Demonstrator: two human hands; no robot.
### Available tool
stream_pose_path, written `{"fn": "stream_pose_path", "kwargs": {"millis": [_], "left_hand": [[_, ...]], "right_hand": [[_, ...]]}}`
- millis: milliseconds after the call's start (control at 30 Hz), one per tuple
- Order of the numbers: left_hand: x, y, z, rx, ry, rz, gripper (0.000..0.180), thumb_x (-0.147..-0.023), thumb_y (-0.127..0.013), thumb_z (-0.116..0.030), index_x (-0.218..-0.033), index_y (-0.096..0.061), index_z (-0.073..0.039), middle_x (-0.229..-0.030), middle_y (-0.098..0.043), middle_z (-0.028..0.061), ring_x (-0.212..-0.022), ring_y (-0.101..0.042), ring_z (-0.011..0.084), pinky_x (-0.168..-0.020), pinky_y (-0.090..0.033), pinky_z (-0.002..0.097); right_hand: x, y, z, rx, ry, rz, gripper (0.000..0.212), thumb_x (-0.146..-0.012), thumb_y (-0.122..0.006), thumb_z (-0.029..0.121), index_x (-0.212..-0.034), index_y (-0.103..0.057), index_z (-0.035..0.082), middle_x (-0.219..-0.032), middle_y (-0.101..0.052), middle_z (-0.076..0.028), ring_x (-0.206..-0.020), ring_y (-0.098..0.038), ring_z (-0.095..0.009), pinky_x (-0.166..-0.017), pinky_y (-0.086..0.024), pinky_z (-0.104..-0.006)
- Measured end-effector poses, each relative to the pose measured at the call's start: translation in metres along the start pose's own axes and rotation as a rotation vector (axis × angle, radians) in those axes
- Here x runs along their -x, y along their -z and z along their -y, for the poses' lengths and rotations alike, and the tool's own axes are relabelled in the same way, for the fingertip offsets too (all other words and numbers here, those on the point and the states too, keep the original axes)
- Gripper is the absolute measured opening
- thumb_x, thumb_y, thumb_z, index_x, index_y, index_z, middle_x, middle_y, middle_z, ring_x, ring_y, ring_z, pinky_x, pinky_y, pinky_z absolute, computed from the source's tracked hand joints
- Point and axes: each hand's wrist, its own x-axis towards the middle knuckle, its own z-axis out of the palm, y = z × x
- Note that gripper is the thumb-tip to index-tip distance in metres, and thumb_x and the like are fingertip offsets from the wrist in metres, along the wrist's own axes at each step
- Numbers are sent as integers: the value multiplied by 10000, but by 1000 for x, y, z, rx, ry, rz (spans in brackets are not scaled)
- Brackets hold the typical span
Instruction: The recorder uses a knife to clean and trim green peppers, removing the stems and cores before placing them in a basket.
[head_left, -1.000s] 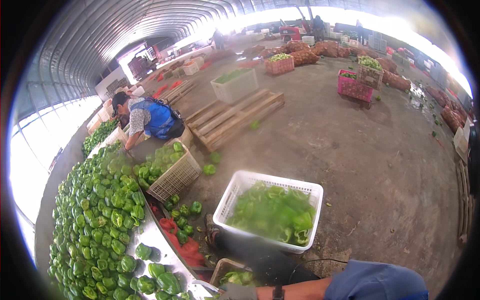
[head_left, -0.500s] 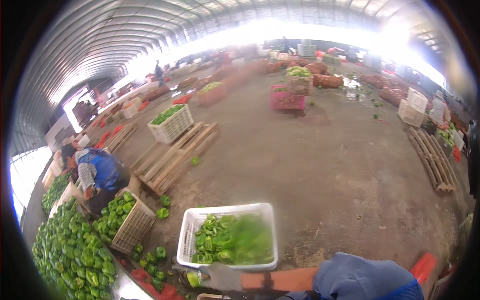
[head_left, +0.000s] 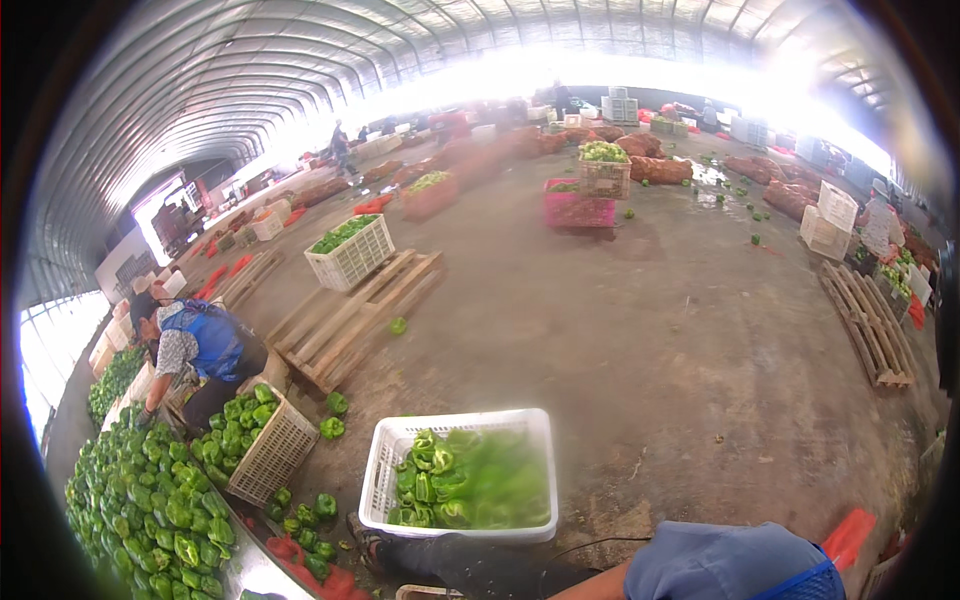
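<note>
Neither of my hands shows now. From the grey-blue sleeve [head_left: 715,560] at the lower right, a short stretch of my bare right forearm [head_left: 598,585] runs down out of the picture, its hand hidden below the edge. A white plastic crate [head_left: 375,480] stands just above, partly filled with green bell peppers [head_left: 425,487]; its right part is blurred. Across the bottom, in front of the crate, lies a dark trouser leg [head_left: 470,565]. A large heap of green peppers [head_left: 150,500] spreads at the lower left.
Beside the heap a co-worker in a blue vest [head_left: 212,340] bends over, one hand at the peppers. A tilted pepper crate [head_left: 275,455] stands nearby, with loose peppers [head_left: 318,515] and red netting [head_left: 335,585] on the floor. Wooden pallets [head_left: 350,325] lie left and right [head_left: 868,325].
My gloved right hand, earlier at the crate's front with a green pepper, has dropped out of view. The trouser leg now shows there. The co-worker's arm reaches further toward the heap.
</note>
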Motion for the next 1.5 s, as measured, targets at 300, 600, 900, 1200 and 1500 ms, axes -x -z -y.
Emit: {"fn": "stream_pose_path", "kwargs": {"millis": [300,600,900,1200,1500], "left_hand": [[-7,0,3,25,4,18,372,-1127,-538,-327,-1364,-610,-50,-1223,-658,129,-1133,-655,233,-999,-552,357],[-18,1,3,38,11,16,357,-1130,-530,-335,-1341,-620,-61,-1180,-662,107,-1099,-656,216,-980,-551,348],[-25,1,-1,41,19,10,346,-1133,-522,-343,-1318,-630,-71,-1138,-666,85,-1066,-657,199,-960,-550,338],[-41,0,-5,29,12,2,337,-1137,-514,-351,-1295,-640,-82,-1095,-669,63,-1032,-657,183,-940,-549,329],[-55,4,-2,79,3,9,330,-1140,-506,-359,-1272,-649,-92,-1053,-673,42,-999,-658,166,-920,-547,319]], "right_hand": [[-1,19,6,-71,-78,400,453,-900,-740,309,-1291,-716,81,-1138,-756,-203,-1004,-716,-370,-864,-558,-529],[16,11,44,308,236,52,325,-958,-716,344,-1127,-721,66,-1042,-716,-183,-945,-713,-399,-810,-581,-517],[27,26,51,313,43,242,280,-891,-631,144,-1143,-728,70,-1057,-731,-193,-945,-716,-439,-804,-583,-535],[27,18,51,124,-184,-5,307,-865,-643,171,-1130,-740,51,-1025,-763,-211,-933,-725,-441,-828,-585,-522],[15,18,38,-381,-495,-298,319,-837,-794,310,-1030,-758,59,-950,-765,-172,-860,-744,-301,-759,-570,-491]]}}
